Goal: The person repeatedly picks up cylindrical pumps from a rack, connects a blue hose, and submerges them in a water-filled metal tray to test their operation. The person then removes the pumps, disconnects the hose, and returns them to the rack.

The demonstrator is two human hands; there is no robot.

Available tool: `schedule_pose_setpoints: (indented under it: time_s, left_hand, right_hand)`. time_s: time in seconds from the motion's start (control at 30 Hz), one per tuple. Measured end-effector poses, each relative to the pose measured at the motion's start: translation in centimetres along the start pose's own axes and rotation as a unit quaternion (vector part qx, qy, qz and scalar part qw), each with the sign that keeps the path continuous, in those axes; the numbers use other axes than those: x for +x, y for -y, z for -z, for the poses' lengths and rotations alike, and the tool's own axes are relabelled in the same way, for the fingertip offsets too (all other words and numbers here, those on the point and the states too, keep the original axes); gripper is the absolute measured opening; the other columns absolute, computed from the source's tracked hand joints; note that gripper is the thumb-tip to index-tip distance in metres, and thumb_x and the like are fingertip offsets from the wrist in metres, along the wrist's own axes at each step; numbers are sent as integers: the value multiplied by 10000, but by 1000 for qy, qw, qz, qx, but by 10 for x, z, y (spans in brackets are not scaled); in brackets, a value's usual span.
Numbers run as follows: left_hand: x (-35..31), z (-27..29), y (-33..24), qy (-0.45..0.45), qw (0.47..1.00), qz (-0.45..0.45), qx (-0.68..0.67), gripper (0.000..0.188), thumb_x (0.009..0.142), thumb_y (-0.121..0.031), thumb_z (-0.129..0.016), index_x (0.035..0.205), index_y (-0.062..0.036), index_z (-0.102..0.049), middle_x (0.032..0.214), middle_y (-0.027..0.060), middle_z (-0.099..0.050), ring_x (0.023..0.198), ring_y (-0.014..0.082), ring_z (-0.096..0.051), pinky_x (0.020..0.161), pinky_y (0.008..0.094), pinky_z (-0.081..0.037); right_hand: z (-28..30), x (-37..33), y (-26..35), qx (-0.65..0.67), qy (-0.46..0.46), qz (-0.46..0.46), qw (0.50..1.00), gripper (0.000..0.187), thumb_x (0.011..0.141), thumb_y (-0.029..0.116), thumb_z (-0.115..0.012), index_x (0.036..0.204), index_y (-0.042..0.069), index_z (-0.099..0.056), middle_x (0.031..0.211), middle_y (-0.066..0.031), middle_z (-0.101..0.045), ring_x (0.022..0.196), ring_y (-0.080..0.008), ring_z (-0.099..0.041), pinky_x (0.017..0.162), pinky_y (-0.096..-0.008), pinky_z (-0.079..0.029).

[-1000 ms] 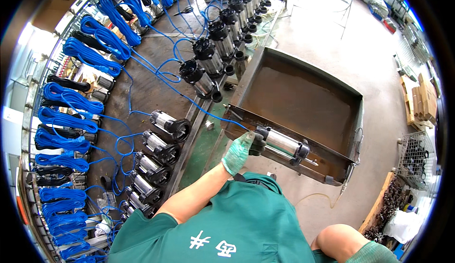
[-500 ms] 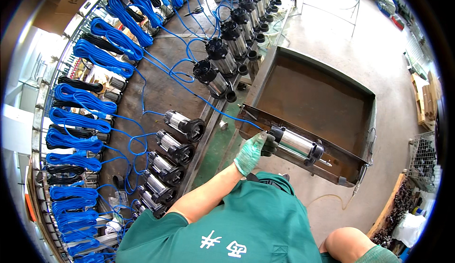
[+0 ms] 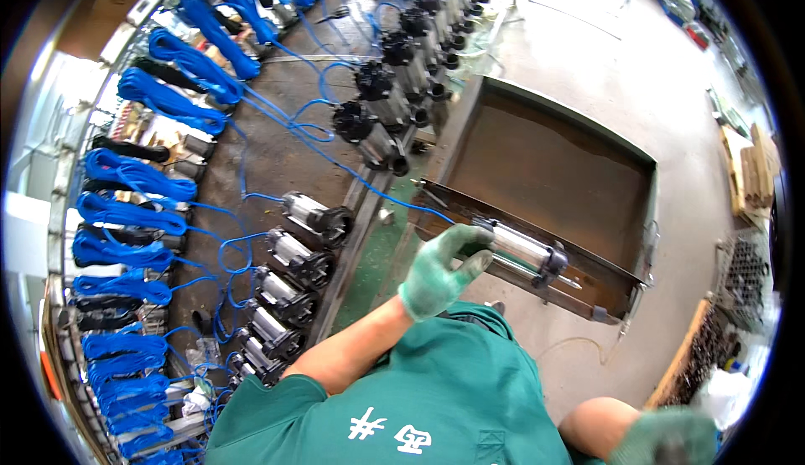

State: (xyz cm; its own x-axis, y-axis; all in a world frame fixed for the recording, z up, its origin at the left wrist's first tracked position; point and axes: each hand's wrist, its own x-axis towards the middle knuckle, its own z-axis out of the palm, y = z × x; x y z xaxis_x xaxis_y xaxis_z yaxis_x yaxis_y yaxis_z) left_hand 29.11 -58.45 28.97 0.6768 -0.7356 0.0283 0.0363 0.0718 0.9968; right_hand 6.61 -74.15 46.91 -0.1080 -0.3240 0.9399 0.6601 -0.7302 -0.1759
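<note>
A steel submersible pump (image 3: 521, 247) with black ends lies on its side on a narrow ledge along the near edge of a metal trough. Beside its left black end is my left hand (image 3: 443, 270), in a green glove, with fingers bent and a gap between thumb and fingers. Whether a fingertip still touches the pump is hard to see. A blue cable (image 3: 369, 184) runs from the bench to that same end. At the lower right, my right hand (image 3: 671, 437), also gloved, is smeared by motion and away from the pump; its fingers do not show clearly.
The rusty trough (image 3: 656, 188) holds brownish liquid. On the dark bench (image 3: 226, 159), several pumps (image 3: 299, 257) lie on their sides and others (image 3: 366, 135) stand in a row. Coiled blue cables (image 3: 138, 171) line the left rack. A wire basket (image 3: 745, 280) stands at right.
My left hand has drawn slightly back from the pump's end and its fingers have parted. My right hand has come into view at the lower right. The pump stays on the ledge.
</note>
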Motion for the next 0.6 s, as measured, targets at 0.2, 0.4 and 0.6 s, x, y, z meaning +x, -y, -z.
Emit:
schedule_pose_setpoints:
  time_s: [0.2,0.4,0.6]
  left_hand:
    - [-6,-5,-98,105,856,-422,280,392,692,-26,-882,1023,-143,-706,983,39,-639,898,247,-650,818,409,-582]
    - [1,-15,-90,107,813,-448,357,439,674,-127,-861,1098,-166,-750,963,-12,-558,822,200,-595,768,383,-535]
    - [0,-18,-80,66,826,-433,355,415,724,-92,-861,1114,-116,-723,966,1,-584,824,223,-604,746,398,-522]
  right_hand:
    - [-23,-112,-34,-36,116,-458,881,171,985,81,-641,1102,-12,-558,885,-80,-552,619,-144,-577,480,-280,-477]
    - [-44,-117,-31,-9,42,-597,801,220,853,-110,-713,1022,9,-637,956,-58,-687,845,-99,-663,728,-273,-573]
    - [-53,-116,-24,24,6,-684,729,245,862,-81,-738,1078,16,-677,1024,-49,-701,910,-100,-664,797,-277,-575]
